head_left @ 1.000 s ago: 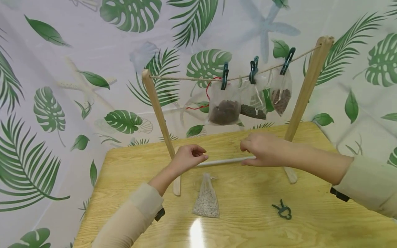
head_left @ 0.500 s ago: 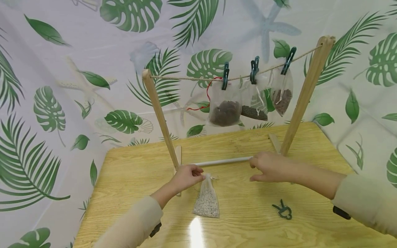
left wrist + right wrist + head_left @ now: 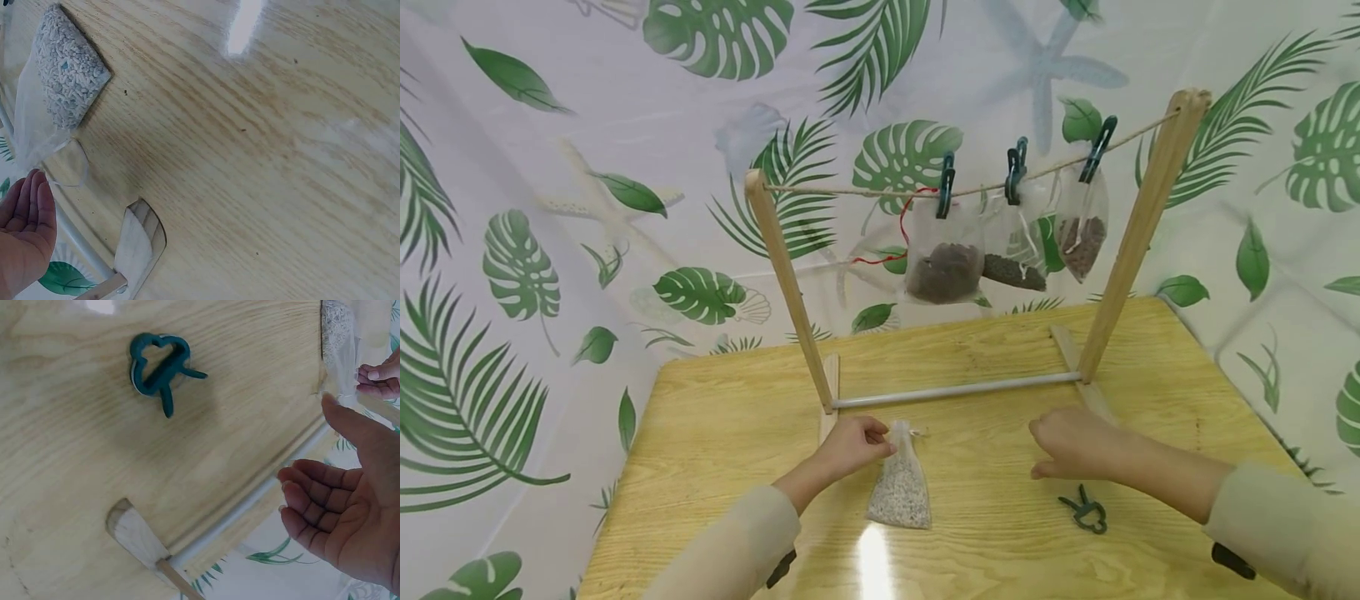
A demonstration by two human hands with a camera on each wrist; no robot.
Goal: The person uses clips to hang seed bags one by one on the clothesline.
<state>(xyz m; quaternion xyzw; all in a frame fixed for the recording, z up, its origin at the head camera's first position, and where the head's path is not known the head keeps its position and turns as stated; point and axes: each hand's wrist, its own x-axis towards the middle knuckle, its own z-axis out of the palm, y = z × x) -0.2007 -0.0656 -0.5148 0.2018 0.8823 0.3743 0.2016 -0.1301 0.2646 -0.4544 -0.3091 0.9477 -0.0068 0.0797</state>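
A clear drawstring bag of pale granules lies on the wooden table in the head view. My left hand is at its gathered neck, fingers loosely bent; whether they touch it I cannot tell. In the left wrist view the fingers of that hand look relaxed beside the bag. My right hand hovers above and behind a dark green clip, holding nothing. The right wrist view has this hand with thumb and fingers apart, away from the clip.
Behind the hands stands a wooden frame with a left post, a right post and a white crossbar. From its string hang three clipped bags, one with dark contents. A leaf-patterned cloth backs the table.
Both hands have come down and back from the crossbar. The left hand now sits by the bag's neck, and the right hand has moved closer to the clip. Bag and clip stay in place.
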